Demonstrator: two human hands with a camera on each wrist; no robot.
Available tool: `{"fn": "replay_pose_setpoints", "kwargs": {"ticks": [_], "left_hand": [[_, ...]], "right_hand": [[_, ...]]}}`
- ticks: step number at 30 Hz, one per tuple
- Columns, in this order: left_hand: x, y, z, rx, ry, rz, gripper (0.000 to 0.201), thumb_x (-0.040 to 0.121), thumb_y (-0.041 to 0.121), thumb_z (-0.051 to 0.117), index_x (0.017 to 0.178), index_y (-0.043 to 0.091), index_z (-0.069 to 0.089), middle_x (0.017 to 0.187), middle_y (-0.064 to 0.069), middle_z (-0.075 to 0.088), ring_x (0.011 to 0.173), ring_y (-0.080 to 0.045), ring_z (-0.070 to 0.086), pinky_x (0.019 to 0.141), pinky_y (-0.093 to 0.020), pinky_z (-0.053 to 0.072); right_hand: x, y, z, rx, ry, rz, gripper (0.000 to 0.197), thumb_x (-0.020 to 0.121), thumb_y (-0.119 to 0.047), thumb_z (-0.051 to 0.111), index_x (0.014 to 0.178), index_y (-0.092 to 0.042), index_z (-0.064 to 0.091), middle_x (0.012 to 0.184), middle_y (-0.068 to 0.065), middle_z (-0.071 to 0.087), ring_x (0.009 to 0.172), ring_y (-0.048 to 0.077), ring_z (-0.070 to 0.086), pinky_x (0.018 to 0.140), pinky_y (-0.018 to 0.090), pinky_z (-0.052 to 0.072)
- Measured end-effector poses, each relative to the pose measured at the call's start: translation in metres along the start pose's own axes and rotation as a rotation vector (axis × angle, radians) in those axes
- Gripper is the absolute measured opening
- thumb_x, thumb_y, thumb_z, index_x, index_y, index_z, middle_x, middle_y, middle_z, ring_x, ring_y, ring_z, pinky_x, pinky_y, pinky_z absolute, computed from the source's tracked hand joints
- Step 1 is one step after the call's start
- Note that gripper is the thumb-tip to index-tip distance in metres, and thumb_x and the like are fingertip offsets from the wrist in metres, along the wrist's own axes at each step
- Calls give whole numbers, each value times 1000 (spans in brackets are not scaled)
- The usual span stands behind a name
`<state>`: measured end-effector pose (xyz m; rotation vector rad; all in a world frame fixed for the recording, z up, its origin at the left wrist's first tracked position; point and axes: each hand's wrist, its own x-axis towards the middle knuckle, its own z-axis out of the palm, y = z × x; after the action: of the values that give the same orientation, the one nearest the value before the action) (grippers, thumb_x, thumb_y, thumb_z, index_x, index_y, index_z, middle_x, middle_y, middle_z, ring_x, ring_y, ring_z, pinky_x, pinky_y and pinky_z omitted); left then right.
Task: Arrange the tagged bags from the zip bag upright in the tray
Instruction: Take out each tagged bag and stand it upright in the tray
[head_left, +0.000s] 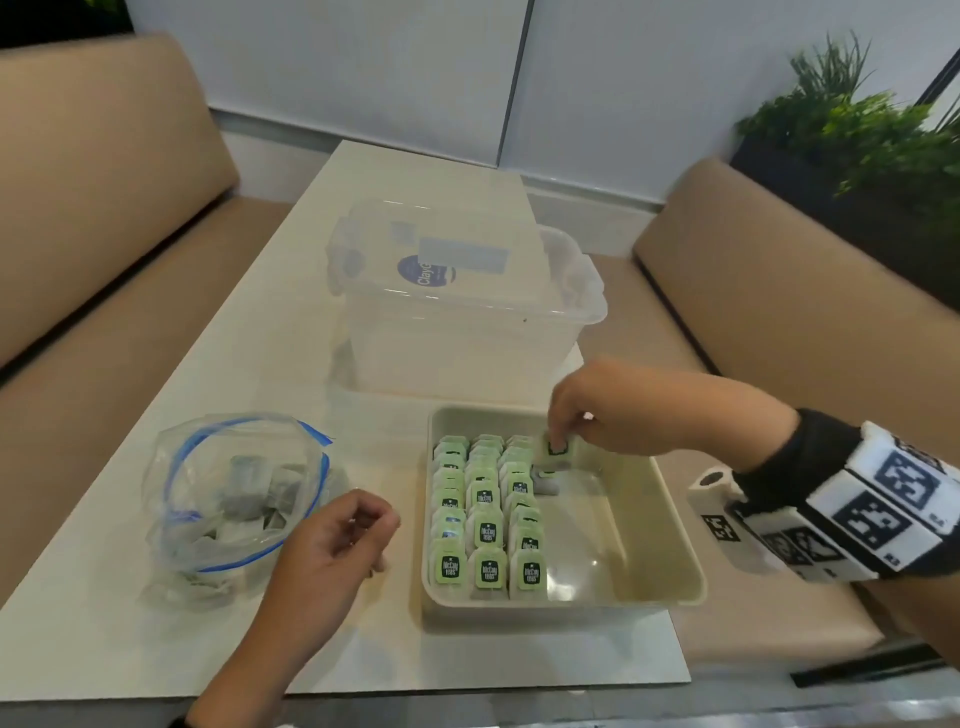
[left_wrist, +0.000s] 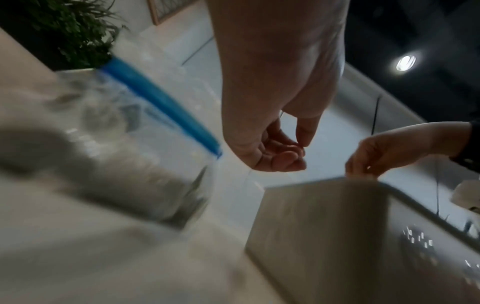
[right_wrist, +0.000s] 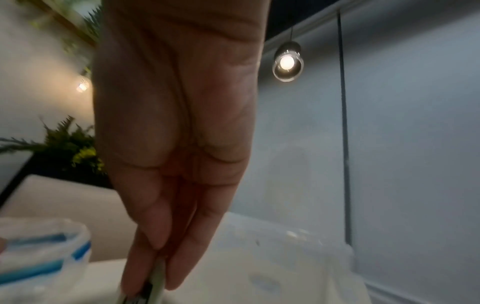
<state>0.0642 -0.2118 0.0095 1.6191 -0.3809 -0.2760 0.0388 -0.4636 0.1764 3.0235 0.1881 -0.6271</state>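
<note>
Both wrist views are blurred; the right wrist view cuts off the held item at its lower edge, and the left wrist view shows the tray (left_wrist: 324, 236) only from outside its wall. The contents of the zip bag (head_left: 228, 499) read as grey shapes through the plastic and cannot be counted. The tagged bag (head_left: 558, 451) is at the 12 o'clock end of the tray's (head_left: 670, 525) fourth column, directly beneath the right hand (head_left: 602, 410). That hand's fingers (right_wrist: 202, 246) point down, pressed together, pinching the green tag from above. Three full rows of tagged bags (head_left: 488, 519) stand upright in the tray's 9 o'clock half. The left hand (head_left: 332, 540) hovers over the surface (head_left: 130, 634) between zip bag and tray, fingers loosely curled, thumb near forefinger; nothing visible in it. A clear lidded tub (head_left: 462, 306) stands at 12 o'clock.
</note>
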Motion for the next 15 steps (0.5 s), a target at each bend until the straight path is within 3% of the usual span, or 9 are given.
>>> {"fn": "replay_pose_setpoints", "kwargs": {"ticks": [4, 6, 10, 15], "left_hand": [[-6, -33, 6, 85, -37, -53, 20, 89, 6, 60, 71, 13, 63, 56, -4, 57, 48, -5, 51, 51, -12, 41], [-6, -49, 10, 111, -29, -61, 25, 89, 4, 60, 68, 17, 62, 55, -5, 56, 46, -4, 49, 49, -13, 39], [-4, -72, 10, 177, 14, -18, 26, 89, 8, 61, 71, 27, 60, 58, -8, 58, 47, -4, 47, 49, -17, 37], [-4, -80, 10, 196, 7, 10, 24, 88, 8, 63, 73, 26, 62, 59, -8, 58, 48, -5, 46, 50, -18, 38]], "right_hand": [[7, 30, 34, 0, -213, 60, 38, 92, -7, 42, 107, -27, 71, 120, -5, 65, 107, 17, 59, 96, 33, 45], [14, 38, 45, 72, -269, 64, 36, 93, -7, 43, 110, -25, 70, 123, -6, 64, 109, 12, 58, 99, 28, 43], [32, 47, 64, 175, -297, 68, 33, 92, -5, 47, 113, -19, 69, 120, -4, 66, 96, 3, 54, 90, 17, 38], [53, 58, 75, 122, -245, 126, 38, 88, -3, 45, 114, -21, 68, 117, -1, 67, 105, 17, 59, 97, 28, 45]]}}
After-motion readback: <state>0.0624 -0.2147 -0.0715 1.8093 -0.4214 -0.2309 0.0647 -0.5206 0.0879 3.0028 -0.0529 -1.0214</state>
